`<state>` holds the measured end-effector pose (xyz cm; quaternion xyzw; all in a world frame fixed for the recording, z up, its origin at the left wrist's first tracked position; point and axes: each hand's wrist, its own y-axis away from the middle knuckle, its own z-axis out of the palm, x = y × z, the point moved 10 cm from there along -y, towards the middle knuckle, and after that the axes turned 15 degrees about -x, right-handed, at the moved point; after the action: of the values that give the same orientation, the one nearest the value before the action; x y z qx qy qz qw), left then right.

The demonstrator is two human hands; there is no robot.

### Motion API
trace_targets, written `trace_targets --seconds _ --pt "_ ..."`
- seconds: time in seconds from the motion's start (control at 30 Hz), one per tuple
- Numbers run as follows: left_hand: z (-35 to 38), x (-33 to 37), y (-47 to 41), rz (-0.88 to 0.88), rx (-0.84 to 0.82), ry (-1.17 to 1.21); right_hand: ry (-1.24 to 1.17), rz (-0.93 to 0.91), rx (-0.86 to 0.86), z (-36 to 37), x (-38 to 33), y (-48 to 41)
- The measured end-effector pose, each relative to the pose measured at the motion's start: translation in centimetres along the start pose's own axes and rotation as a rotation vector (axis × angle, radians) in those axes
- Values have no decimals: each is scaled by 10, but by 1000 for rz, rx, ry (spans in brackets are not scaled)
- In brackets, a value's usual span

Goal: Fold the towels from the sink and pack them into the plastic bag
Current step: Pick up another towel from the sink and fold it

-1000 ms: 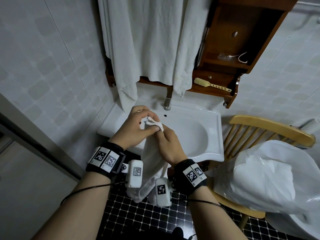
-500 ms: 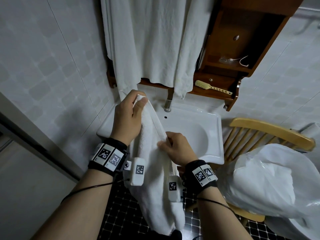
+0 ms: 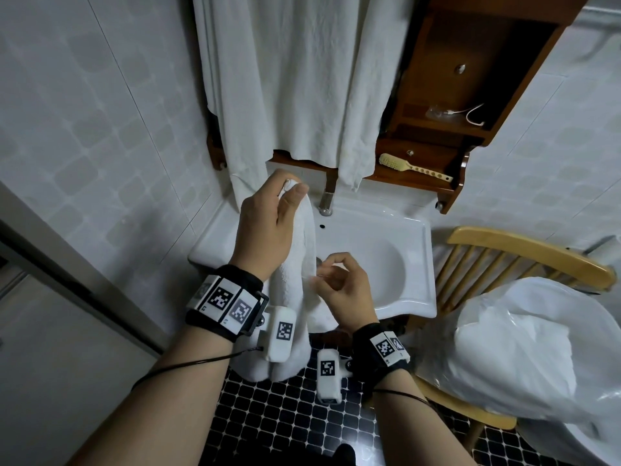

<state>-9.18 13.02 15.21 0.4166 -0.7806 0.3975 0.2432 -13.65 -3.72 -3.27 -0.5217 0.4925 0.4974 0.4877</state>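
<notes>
**Towel (image 3: 292,290): one, held up before the sink (image 3: 386,257)**

The left hand's (image 3: 265,223) fingers pinch the towel's top. The right hand (image 3: 349,290) is at its edge, fingers curled but blurred: grip cannot be told. One bag (image 3: 537,348) lies on one chair (image 3: 524,243), cut off at right.

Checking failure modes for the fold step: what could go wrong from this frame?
1. Only the left hand clearly pinches the towel, at its top; a slip could drop it onto the floor tiles below.
2. The right hand is blurred at the towel's edge, so its grip is unclear; a missed pinch would likely skew the fold.
</notes>
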Motion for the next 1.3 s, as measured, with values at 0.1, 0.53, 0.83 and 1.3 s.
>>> trace_targets --seconds 0.1,0.53,0.83,1.3 --pt "2 5 -1 15 -14 7 45 -46 -32 8 -6 -3" --pt "-15 18 -8 100 42 -2 610 131 -301 49 13 -27" --pt "-42 6 -7 10 252 14 651 325 -223 21 39 -19" --pt "-40 -36 -14 -167 238 -77 324 186 -60 -33 57 -1"
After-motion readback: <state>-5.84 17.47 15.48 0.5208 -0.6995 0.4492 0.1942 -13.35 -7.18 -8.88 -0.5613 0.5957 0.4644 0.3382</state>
